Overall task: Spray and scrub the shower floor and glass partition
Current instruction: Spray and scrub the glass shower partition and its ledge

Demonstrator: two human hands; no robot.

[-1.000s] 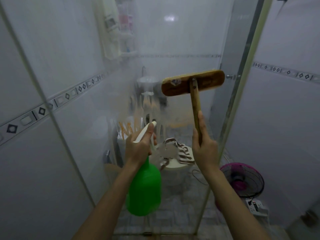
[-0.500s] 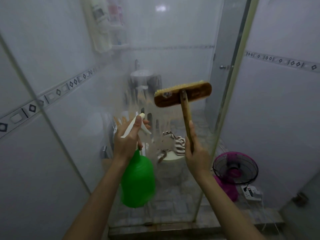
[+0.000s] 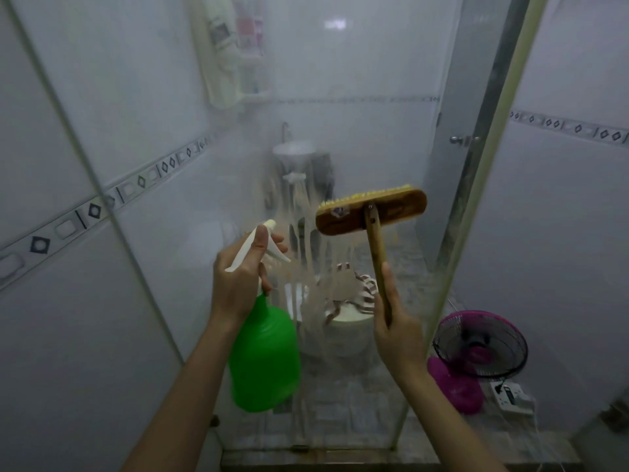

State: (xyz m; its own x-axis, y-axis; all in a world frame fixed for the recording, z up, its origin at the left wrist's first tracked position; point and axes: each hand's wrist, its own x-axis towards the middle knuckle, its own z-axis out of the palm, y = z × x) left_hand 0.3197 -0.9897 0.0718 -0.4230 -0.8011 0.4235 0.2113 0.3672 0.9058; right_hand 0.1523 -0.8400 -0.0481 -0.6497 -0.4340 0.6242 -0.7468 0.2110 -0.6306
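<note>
Screening toilet [image 3: 343, 332] and sink [image 3: 294, 148], streaked glass partition [image 3: 367, 107]; pink fan [image 3: 480, 345] beside.

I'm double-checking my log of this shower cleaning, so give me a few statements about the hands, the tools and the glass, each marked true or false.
1. The left hand grips a green spray bottle. True.
2. The right hand holds a sponge. False: it grips the wooden handle of a scrub brush.
3. Pale streaks run down the glass partition below the brush. True.
4. A pink fan stands left of the spray bottle. False: the fan stands low at the right, past the edge of the glass.
</note>
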